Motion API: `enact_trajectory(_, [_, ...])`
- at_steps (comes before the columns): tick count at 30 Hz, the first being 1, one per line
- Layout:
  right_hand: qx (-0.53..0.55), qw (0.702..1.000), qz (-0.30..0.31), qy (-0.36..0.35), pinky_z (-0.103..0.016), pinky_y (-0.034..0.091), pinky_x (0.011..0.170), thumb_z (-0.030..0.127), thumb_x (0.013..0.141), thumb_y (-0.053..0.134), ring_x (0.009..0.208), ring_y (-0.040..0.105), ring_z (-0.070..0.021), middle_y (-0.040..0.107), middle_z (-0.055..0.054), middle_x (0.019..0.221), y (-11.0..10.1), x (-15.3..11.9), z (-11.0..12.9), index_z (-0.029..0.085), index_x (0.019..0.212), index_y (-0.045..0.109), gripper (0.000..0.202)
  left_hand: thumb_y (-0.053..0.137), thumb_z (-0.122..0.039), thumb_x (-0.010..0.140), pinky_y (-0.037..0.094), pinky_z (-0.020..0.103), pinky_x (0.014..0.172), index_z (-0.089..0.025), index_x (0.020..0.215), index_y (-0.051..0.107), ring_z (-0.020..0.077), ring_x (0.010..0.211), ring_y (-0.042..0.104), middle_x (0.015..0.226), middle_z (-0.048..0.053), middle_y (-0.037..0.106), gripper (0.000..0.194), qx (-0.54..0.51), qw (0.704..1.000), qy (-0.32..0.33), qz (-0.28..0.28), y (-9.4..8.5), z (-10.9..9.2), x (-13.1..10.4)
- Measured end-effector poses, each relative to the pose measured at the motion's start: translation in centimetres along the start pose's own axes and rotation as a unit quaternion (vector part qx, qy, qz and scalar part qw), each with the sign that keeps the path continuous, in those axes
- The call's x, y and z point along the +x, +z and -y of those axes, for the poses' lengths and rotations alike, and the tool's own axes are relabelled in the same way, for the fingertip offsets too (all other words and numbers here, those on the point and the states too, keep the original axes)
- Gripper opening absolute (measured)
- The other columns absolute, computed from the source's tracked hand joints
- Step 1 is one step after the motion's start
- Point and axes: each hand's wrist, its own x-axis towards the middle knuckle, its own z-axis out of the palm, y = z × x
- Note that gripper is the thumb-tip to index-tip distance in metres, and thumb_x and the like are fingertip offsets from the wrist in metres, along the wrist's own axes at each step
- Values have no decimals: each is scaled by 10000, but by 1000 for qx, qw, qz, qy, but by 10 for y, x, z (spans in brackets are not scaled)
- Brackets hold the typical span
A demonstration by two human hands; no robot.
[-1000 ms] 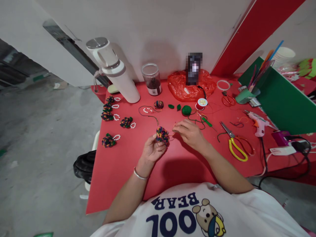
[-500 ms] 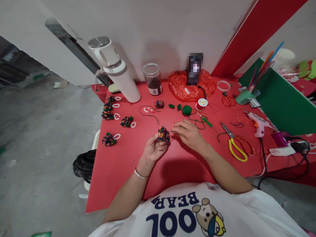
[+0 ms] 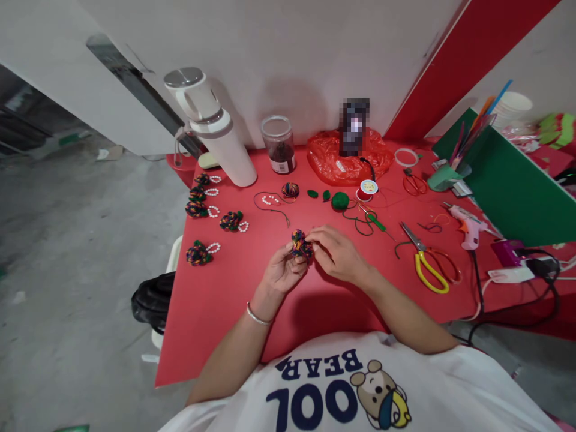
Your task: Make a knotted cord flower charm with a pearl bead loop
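Note:
Over the table's front half, my left hand [image 3: 282, 271] is closed on a crocheted flower [image 3: 299, 242] of dark, orange and purple yarn, holding it by its lower left side. My right hand [image 3: 335, 251] is at the flower's right edge, thumb and fingers pinched together against it; what lies between those fingertips is too small to make out. Beyond the hands lie a ball of multicoloured yarn [image 3: 290, 190], a string of white beads [image 3: 270, 200], two green leaves [image 3: 312, 194] and a ball of green yarn [image 3: 340, 201]. A green-handled crochet hook [image 3: 376, 222] rests right of them.
Several similar flowers with bead loops [image 3: 199, 254] lie left. Yellow-handled scissors [image 3: 431, 271], a pink glue gun [image 3: 471, 227] and a power strip [image 3: 513, 275] are right. A white thermos [image 3: 227, 150], a jar [image 3: 278, 147], a thread spool [image 3: 366, 190] and a red bag [image 3: 324, 162] stand behind.
My right hand has moved left, from just beside the flower to touching its right edge. The flower has tilted slightly in my left hand, which stays almost in place.

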Motion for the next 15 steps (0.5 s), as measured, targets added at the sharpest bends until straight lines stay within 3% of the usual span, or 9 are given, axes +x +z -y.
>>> enact_trajectory(3, [-50,996,-65,25,-380,537,943,227,953,569,1141,625,-233,649,-133,1258,2,-2,6,201,1223,619,276,702,-156,834,346,115,411,-139,847,652,57,523,537,713,17,646,55,5,999,43,-6,2,-1,-1])
enact_trajectory(6, [-103,986,-129,0,-330,543,839,296,914,684,984,657,-211,683,-102,1105,7,-5,11,223,1176,674,272,763,-178,794,383,132,436,-145,851,661,69,546,567,729,13,664,121,44,992,116,-10,3,0,-1])
enact_trajectory(10, [-143,984,-80,-72,-297,514,777,273,937,673,844,624,-177,688,-37,907,16,-3,17,275,1148,715,215,843,-201,710,462,174,518,-145,791,663,93,582,603,731,22,677,205,95,975,202,-7,2,5,2])
enact_trajectory(15, [-168,976,-74,-119,-302,497,799,164,971,594,816,601,-166,701,-35,911,25,2,25,242,1033,724,163,821,-161,710,502,184,594,-171,777,662,96,629,627,737,4,679,173,97,971,216,-27,7,7,-1])
